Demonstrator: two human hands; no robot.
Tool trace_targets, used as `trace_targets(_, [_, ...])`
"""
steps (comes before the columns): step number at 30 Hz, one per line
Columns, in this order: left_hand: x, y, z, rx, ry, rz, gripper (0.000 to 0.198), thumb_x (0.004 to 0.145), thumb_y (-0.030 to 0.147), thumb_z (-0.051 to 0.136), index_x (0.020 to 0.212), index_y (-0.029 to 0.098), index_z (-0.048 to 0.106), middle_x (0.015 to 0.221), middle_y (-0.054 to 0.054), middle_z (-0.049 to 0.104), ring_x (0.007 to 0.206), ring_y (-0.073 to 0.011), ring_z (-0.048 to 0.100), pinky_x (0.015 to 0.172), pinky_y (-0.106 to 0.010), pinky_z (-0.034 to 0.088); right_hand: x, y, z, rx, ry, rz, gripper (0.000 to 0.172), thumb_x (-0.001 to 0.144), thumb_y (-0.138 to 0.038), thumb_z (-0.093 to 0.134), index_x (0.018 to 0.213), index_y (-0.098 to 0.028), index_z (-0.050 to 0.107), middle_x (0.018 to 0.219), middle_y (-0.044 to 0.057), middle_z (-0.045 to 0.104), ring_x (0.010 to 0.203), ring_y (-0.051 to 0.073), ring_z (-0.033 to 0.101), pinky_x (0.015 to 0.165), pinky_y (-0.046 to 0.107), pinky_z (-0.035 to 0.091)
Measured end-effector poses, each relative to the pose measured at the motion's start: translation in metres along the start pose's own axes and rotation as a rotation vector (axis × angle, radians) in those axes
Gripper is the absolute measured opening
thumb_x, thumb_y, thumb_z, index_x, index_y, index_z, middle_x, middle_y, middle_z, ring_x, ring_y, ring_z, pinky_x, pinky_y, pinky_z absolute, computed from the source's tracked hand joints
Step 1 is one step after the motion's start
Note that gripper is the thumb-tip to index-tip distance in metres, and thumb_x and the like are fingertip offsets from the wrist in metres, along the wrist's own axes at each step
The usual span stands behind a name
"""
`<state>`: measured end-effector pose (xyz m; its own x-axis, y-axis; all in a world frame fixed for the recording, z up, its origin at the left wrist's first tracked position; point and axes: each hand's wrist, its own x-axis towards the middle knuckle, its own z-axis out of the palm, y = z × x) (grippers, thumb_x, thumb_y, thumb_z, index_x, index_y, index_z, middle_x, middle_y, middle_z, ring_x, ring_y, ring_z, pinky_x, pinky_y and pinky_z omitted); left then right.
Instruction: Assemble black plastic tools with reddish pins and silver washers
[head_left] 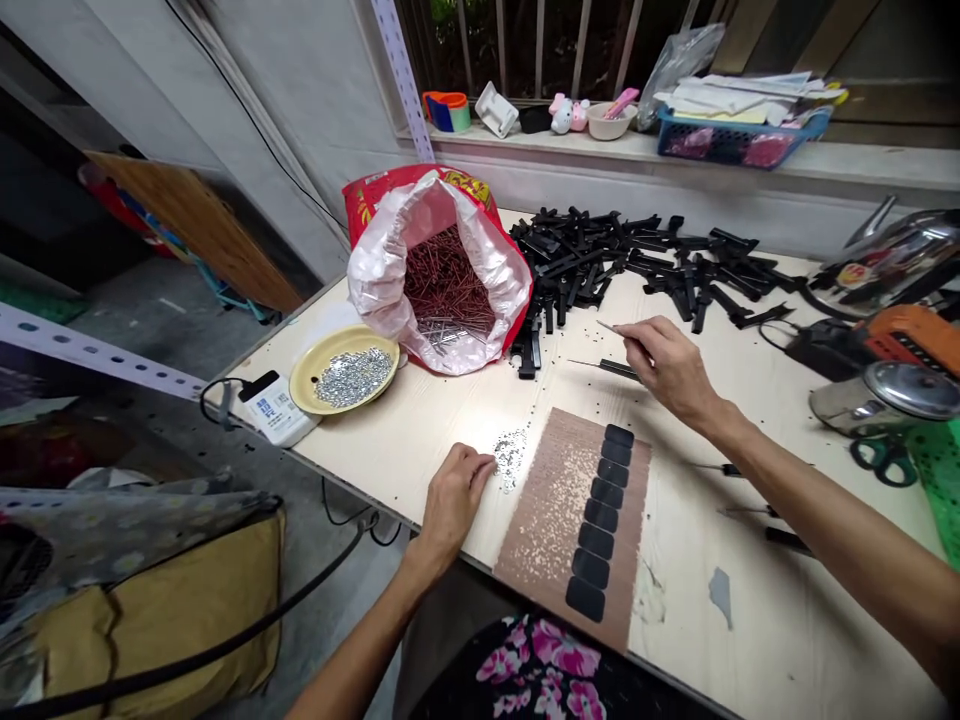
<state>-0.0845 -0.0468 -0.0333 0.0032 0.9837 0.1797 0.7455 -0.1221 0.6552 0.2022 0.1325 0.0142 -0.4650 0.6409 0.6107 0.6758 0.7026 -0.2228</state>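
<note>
My left hand (452,497) rests at the table's front edge, thumb and fingers pinched together beside a small heap of tiny silver metal pieces (511,455). Anything inside that pinch is too small to make out. Further back on the right, my right hand (666,368) grips a thin, short rod (609,327) whose tip points left. Below it lies a slim tool with a black handle (618,369). Between my arms is a brown board (551,480) with pale specks and a column of several black rounded pads (601,514).
Behind stands a red-and-white sack (375,285) of reddish-brown screws or nails. A yellow dish (304,385) of silver pieces is left. Many black plastic parts (577,255) lie at the back. On the right are a lidded metal can (862,405), scissors (885,460) and a kettle (892,255).
</note>
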Motion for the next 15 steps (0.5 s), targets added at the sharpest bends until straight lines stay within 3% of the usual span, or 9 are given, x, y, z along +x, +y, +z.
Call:
trace_targets(4, [-0.007,0.004,0.003,0.052,-0.026,0.014,0.016,0.088,0.024,0.050,0.093,0.018,0.064,0.085,-0.005,0.055,0.078,-0.0159,0.057,0.070,-0.028,0.047,-0.029,-0.043,-0.009,0.081,-0.045,0.019,0.026,0.090,-0.013,0.047,0.113,-0.013,0.060,0.090,0.008,0.064,0.081,0.017,0.057,0.070,0.032,0.052])
trace_targets(9, [-0.008,0.008,0.005,0.037,-0.014,-0.017,0.017,0.088,0.023,0.049,0.088,0.019,0.065,0.085,-0.005,0.059,0.083,-0.0177,0.057,0.074,-0.030,0.046,-0.059,-0.099,-0.002,0.275,-0.144,0.105,0.018,0.089,-0.017,0.052,0.101,-0.014,0.065,0.087,0.007,0.065,0.081,0.017,0.059,0.070,0.033,0.053])
trace_targets(12, [-0.005,0.011,0.003,-0.269,0.047,-0.210,0.014,0.083,0.028,0.058,0.082,0.017,0.066,0.080,-0.004,0.061,0.075,-0.0153,0.058,0.068,-0.026,0.046,-0.065,-0.131,0.003,0.395,-0.196,0.160,0.018,0.090,-0.020,0.051,0.100,-0.016,0.065,0.088,0.006,0.062,0.079,0.016,0.058,0.066,0.031,0.053])
trace_targets(15, [0.000,0.019,-0.001,-0.856,0.014,-0.528,0.025,0.074,0.037,0.068,0.080,0.014,0.066,0.068,-0.001,0.060,0.054,-0.0082,0.052,0.047,-0.019,0.041,-0.065,-0.153,0.007,0.449,-0.234,0.134,0.022,0.092,-0.021,0.047,0.106,-0.018,0.064,0.089,0.006,0.059,0.079,0.015,0.056,0.066,0.029,0.051])
